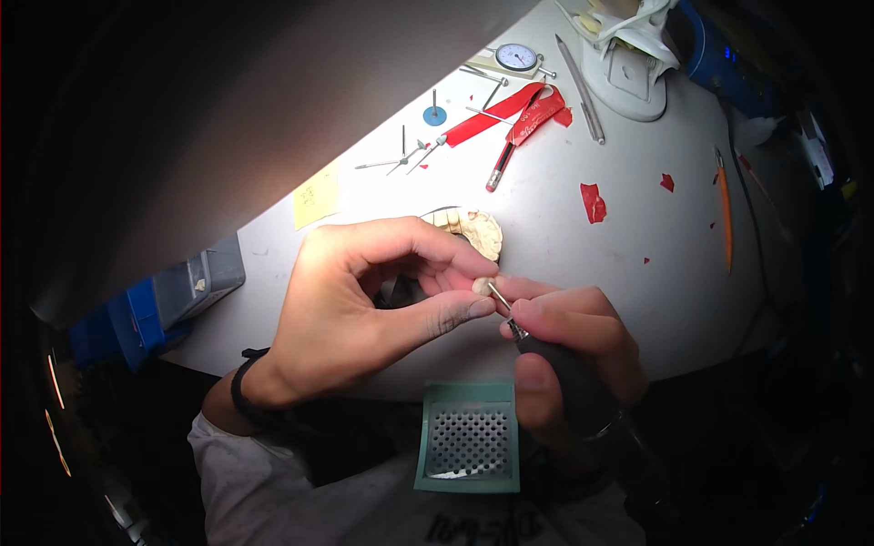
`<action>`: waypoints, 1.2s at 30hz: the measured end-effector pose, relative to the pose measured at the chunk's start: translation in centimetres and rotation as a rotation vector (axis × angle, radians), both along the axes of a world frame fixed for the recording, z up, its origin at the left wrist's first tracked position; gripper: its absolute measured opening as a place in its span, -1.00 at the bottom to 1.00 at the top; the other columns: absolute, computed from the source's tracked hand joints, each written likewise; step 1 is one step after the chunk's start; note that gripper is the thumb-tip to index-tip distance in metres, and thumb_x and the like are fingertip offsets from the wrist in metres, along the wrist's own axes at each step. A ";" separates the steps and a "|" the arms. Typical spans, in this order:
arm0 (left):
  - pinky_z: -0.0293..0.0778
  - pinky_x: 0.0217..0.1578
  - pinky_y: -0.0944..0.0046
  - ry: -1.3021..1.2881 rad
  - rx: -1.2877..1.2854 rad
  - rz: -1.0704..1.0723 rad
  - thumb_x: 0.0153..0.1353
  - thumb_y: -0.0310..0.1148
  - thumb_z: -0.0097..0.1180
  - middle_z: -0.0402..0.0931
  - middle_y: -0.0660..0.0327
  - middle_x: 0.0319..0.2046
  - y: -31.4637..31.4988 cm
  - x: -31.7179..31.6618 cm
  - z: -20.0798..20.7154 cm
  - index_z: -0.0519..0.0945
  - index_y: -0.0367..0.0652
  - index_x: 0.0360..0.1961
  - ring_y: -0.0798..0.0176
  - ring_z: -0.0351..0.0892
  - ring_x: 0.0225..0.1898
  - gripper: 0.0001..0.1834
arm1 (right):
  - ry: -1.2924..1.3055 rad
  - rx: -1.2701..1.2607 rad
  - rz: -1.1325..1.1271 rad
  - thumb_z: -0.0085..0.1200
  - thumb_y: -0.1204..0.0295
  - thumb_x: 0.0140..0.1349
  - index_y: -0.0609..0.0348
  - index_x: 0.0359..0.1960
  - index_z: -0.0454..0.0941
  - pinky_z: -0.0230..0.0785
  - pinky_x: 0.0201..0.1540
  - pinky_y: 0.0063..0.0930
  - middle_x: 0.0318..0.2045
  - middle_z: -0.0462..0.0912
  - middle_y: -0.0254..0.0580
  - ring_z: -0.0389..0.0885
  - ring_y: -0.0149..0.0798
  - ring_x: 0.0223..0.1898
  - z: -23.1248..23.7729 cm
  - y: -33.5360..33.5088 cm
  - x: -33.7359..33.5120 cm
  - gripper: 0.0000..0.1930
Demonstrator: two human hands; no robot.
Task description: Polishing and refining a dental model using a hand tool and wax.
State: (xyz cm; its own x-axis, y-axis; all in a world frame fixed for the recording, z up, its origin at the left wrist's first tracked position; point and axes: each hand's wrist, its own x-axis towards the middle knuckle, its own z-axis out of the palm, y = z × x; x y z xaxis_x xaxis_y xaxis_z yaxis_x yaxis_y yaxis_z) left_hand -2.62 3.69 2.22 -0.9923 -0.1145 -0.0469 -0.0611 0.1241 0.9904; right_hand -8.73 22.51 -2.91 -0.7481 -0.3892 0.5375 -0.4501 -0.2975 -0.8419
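Between the thumb and forefinger of my left hand (350,314) is a small pale dental crown (482,286). My right hand (596,332) grips a dark rotary handpiece (578,387) like a pen. Its thin metal bur points up and left and appears to meet the crown; the exact contact is too small to tell. Fingertips of both hands come close together around the crown. Just beyond them lies a cream dental arch model (484,233), partly covered by my left hand.
A green-framed perforated grille (469,441) sits at the near table edge. Farther off lie a red strip (492,123), loose burs, a dial gauge (516,57), a white articulator (628,77) and an orange-handled tool (726,214). Blue and grey bins (202,282) stand left. A large lamp-like shade (228,109) hangs overhead.
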 end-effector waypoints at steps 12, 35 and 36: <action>0.50 -0.24 0.45 -0.021 -0.065 -0.042 0.20 -0.58 0.36 0.68 0.19 -0.27 -0.2 -0.4 0.6 0.75 -0.28 -0.10 0.44 0.60 -0.29 -0.77 | -0.011 -0.007 -0.043 0.24 0.57 0.09 0.41 -0.22 0.59 0.68 -0.24 -0.34 -0.37 0.68 0.04 0.79 -0.01 -0.30 0.5 0.4 0.0 -0.78; 0.50 -0.15 0.36 -0.009 -0.095 -0.081 0.23 -0.52 0.32 0.70 0.17 -0.27 -0.5 -0.2 0.6 0.75 -0.24 -0.11 0.37 0.61 -0.25 -0.80 | 0.083 0.096 -0.026 0.29 0.56 0.05 0.35 -0.26 0.63 0.66 -0.24 -0.39 -0.40 0.72 -0.04 0.79 -0.10 -0.32 0.5 0.2 -0.4 -0.79; 0.50 -0.13 0.36 -0.008 -0.077 -0.063 0.23 -0.52 0.32 0.70 0.18 -0.26 -0.4 -0.2 0.2 0.75 -0.24 -0.11 0.37 0.60 -0.24 -0.80 | 0.065 0.091 -0.016 0.29 0.56 0.06 0.35 -0.26 0.63 0.66 -0.23 -0.38 -0.38 0.72 -0.03 0.79 -0.10 -0.31 0.4 0.4 -0.4 -0.79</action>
State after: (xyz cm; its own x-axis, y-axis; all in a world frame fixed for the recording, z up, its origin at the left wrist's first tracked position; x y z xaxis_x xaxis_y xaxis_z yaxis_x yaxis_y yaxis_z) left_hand -2.78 3.30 2.44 -0.9973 -0.0552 -0.0482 -0.0585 0.2036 0.9773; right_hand -9.08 22.86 -2.47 -0.7195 -0.4269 0.5478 -0.5087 -0.2130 -0.8342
